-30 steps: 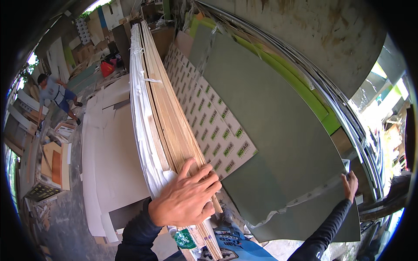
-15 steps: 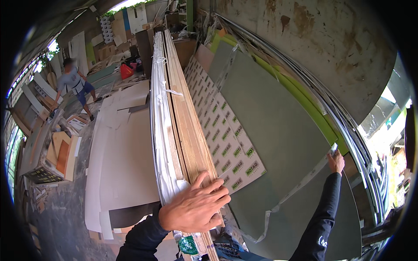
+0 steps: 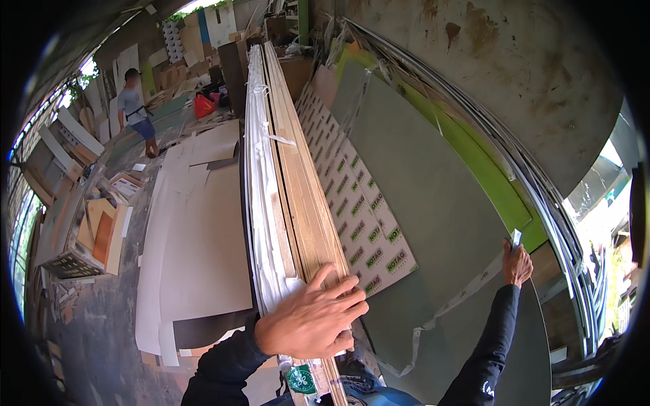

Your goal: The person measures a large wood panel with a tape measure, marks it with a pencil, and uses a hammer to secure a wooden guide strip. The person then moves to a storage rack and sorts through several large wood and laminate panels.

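A stack of long wooden boards (image 3: pixel 308 203) stands on edge in front of me, with a ragged white wrapping (image 3: pixel 259 169) along its left side. My left hand (image 3: pixel 315 314) lies over the near part of the stack, fingers apart and bent over its right side. To the right leans a large grey-green sheet (image 3: pixel 433 223). My right hand (image 3: pixel 518 262) is closed at its right edge, and a small shiny pale piece sticks up by the thumb. A crumpled clear strip (image 3: pixel 447 308) runs across the sheet below this hand.
Bright green sheets (image 3: pixel 487 169) and thin metal lengths (image 3: pixel 542 186) lean behind the grey-green one. A printed white panel (image 3: pixel 372 237) rests against it. Pale sheets (image 3: pixel 203 264) lie left of the stack. Further left are a wooden box (image 3: pixel 101 233) and another person (image 3: pixel 135 111).
My right hand and the grey-green sheet's right edge have shifted left, showing more of the green sheet behind. My left hand stays on the boards. The other person has straightened up and turned.
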Available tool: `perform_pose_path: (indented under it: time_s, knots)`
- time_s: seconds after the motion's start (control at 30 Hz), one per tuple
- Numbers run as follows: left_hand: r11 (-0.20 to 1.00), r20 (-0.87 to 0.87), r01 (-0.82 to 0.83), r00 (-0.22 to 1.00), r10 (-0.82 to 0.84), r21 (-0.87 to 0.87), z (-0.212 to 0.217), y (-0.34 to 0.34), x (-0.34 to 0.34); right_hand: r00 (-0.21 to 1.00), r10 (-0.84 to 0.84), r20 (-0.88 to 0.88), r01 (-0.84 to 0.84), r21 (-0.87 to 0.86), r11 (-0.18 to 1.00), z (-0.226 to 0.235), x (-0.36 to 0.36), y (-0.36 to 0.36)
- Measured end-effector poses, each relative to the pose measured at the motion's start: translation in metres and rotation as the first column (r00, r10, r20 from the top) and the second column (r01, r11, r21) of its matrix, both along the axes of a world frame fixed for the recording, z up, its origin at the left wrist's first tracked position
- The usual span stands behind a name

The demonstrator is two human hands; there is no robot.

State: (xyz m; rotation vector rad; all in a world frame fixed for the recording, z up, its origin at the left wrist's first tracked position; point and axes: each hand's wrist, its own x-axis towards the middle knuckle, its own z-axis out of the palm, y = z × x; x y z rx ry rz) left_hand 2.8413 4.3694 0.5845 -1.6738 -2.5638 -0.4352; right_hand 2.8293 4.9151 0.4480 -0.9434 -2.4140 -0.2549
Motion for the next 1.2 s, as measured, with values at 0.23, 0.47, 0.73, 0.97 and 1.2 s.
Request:
perform_pose_path:
  time_s: [0.23,0.47,0.73,0.97,1.2]
  knots:
    - [1.000,0.026,-0.006,1.000,0.006,-0.022,-0.001,0.006,0.000,1.000,0.004,-0.020,-0.003,0.048,0.999,0.009,0.018,-0.019]
    - [1.000,0.039,0.019,0.999,-0.019,-0.003,-0.001,0.008,0.001,0.986,-0.169,-0.002,0.169,-0.003,0.986,0.046,0.138,-0.041]
    - [0.999,0.051,0.006,0.999,-0.004,-0.049,0.001,0.007,0.002,0.950,-0.306,-0.066,0.307,0.388,0.869,0.020,0.350,-0.038]
    - [0.999,0.045,0.008,0.999,-0.006,-0.049,0.003,0.009,0.002,0.842,-0.532,-0.083,0.509,0.448,0.735,0.023,0.435,-0.065]
    - [1.000,0.008,0.023,1.000,-0.023,-0.010,0.001,0.010,0.001,0.874,-0.476,0.093,0.463,0.132,0.876,0.035,0.437,-0.046]
